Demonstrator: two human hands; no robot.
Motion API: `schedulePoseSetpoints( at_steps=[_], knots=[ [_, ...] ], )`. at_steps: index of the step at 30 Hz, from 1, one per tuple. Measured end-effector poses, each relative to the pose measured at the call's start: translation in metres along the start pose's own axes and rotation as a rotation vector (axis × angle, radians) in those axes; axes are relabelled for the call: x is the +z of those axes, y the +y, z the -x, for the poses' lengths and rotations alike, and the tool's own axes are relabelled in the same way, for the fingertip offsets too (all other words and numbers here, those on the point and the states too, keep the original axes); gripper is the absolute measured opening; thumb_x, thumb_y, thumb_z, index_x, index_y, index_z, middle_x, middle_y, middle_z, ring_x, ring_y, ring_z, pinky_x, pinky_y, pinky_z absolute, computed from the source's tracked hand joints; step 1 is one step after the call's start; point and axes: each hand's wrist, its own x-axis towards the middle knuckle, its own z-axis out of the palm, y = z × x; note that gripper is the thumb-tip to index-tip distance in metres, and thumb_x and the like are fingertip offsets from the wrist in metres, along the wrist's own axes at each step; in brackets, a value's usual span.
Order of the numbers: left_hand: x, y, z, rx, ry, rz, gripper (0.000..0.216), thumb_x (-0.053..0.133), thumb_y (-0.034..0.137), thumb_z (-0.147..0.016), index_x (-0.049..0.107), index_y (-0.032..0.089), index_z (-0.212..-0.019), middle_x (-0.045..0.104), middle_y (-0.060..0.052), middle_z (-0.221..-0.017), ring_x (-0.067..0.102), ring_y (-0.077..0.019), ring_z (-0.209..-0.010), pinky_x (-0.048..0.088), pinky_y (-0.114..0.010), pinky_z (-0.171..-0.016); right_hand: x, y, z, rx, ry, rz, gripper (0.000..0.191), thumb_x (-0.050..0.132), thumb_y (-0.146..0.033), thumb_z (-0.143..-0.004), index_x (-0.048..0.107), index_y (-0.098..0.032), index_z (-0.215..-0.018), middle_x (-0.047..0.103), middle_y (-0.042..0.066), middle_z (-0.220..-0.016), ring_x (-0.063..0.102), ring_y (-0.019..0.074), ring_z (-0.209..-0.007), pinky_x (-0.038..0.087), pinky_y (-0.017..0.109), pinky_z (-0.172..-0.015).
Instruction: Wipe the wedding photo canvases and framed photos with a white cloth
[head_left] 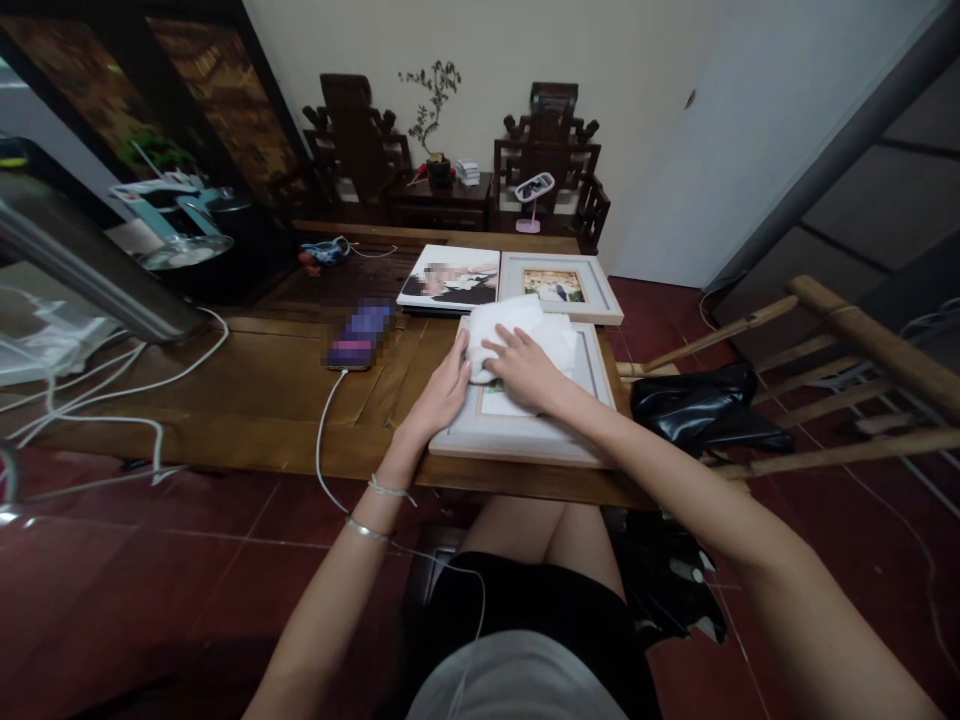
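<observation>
A white picture frame [510, 452] with a wide grey-white border lies flat near the table's front edge. On its upper part rests a crumpled white cloth or paper wad [510, 318]; I cannot make out which. My right hand [521, 368] lies on top of the white wad, fingers spread and pressed against it. Along the frame's left side my left hand [442, 388] is stretched out, its fingers straight and touching the wad's left edge. Part of the picture inside the frame is hidden under the wad and my right hand.
Behind are a second framed picture [592, 293] and a stack with a photo print [450, 275] on top. A phone [360, 335] on a white cable lies to the left. More cables and a grey metal cylinder [97, 260] occupy the table's left. A wooden chair [825, 400] stands right.
</observation>
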Motion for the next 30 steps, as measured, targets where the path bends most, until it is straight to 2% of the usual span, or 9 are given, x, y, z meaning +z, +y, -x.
schedulePoseSetpoints(
  at_steps=[3,6,9,12,17,21,24,27,30],
  knots=[
    [-0.001,0.003,0.0,-0.01,0.023,0.01,0.059,0.024,0.045,-0.098,0.016,0.016,-0.149,0.02,-0.01,-0.155,0.021,-0.0198,-0.142,0.018,-0.038,-0.117,0.001,0.003,-0.02,0.051,0.003,0.012,0.036,0.037,-0.007,-0.089,0.063,-0.011,-0.114,0.054,0.017,-0.129,0.033,0.0321,-0.132,0.031,0.047,-0.101],
    [-0.001,0.003,0.001,-0.01,0.052,0.04,0.058,0.021,0.046,-0.098,0.017,0.017,-0.149,0.021,-0.009,-0.155,0.021,-0.0186,-0.142,0.018,-0.038,-0.117,-0.005,-0.016,-0.019,0.081,-0.035,-0.001,0.034,0.036,-0.009,-0.09,0.065,-0.008,-0.109,0.059,0.021,-0.119,0.04,0.0322,-0.123,0.036,0.045,-0.094],
    [-0.001,0.003,0.002,-0.017,0.065,0.078,0.058,0.014,0.048,-0.098,0.017,0.019,-0.149,0.023,-0.007,-0.155,0.022,-0.017,-0.142,0.018,-0.036,-0.117,-0.016,-0.043,0.002,0.032,-0.088,-0.031,0.032,0.039,-0.012,-0.09,0.069,-0.01,-0.1,0.06,0.02,-0.115,0.045,0.0322,-0.118,0.038,0.045,-0.092],
    [-0.001,0.006,0.003,-0.021,0.062,0.129,0.063,0.011,0.051,-0.098,0.021,0.015,-0.148,0.027,-0.009,-0.153,0.023,-0.0171,-0.142,0.019,-0.035,-0.117,-0.029,-0.065,0.03,-0.035,-0.134,-0.095,0.026,0.044,-0.014,-0.087,0.07,-0.012,-0.091,0.062,0.017,-0.11,0.049,0.0312,-0.112,0.04,0.043,-0.089],
    [-0.003,0.011,0.0,-0.159,0.013,0.16,0.064,0.013,0.05,-0.097,0.036,0.01,-0.141,0.039,-0.012,-0.147,0.031,-0.0187,-0.139,0.019,-0.036,-0.116,-0.048,-0.09,0.054,-0.101,-0.08,-0.173,0.019,0.046,-0.014,-0.084,0.065,-0.013,-0.086,0.065,0.016,-0.094,0.059,0.0263,-0.091,0.044,0.038,-0.074],
    [-0.004,0.01,-0.001,-0.255,-0.023,0.191,0.059,0.013,0.047,-0.098,0.046,0.014,-0.135,0.044,-0.009,-0.144,0.03,-0.0166,-0.139,0.018,-0.035,-0.116,-0.051,-0.11,0.045,-0.031,-0.061,-0.1,0.023,0.045,-0.014,-0.085,0.065,-0.007,-0.093,0.065,0.022,-0.098,0.06,0.0302,-0.09,0.045,0.042,-0.071],
    [-0.004,0.008,0.0,-0.204,-0.019,0.149,0.056,0.017,0.046,-0.098,0.045,0.014,-0.134,0.04,-0.01,-0.146,0.03,-0.016,-0.138,0.019,-0.033,-0.116,-0.043,-0.121,0.04,0.039,-0.035,-0.03,0.029,0.04,-0.01,-0.087,0.066,-0.002,-0.097,0.065,0.027,-0.103,0.061,0.0315,-0.094,0.045,0.043,-0.072],
    [-0.003,0.007,0.001,-0.141,-0.029,0.05,0.056,0.02,0.044,-0.097,0.046,0.011,-0.133,0.04,-0.012,-0.146,0.029,-0.017,-0.139,0.019,-0.034,-0.116,-0.037,-0.121,0.045,0.045,-0.001,0.007,0.03,0.04,-0.009,-0.088,0.068,-0.004,-0.099,0.064,0.026,-0.112,0.06,0.0316,-0.103,0.044,0.046,-0.081],
    [-0.001,0.006,0.0,-0.1,-0.041,-0.026,0.053,0.021,0.041,-0.098,0.045,0.01,-0.134,0.043,-0.012,-0.144,0.03,-0.0178,-0.139,0.019,-0.037,-0.116,-0.04,-0.11,0.059,0.052,-0.069,0.011,0.027,0.045,-0.013,-0.088,0.071,-0.009,-0.097,0.063,0.022,-0.116,0.057,0.0323,-0.109,0.042,0.047,-0.088]
  ],
)
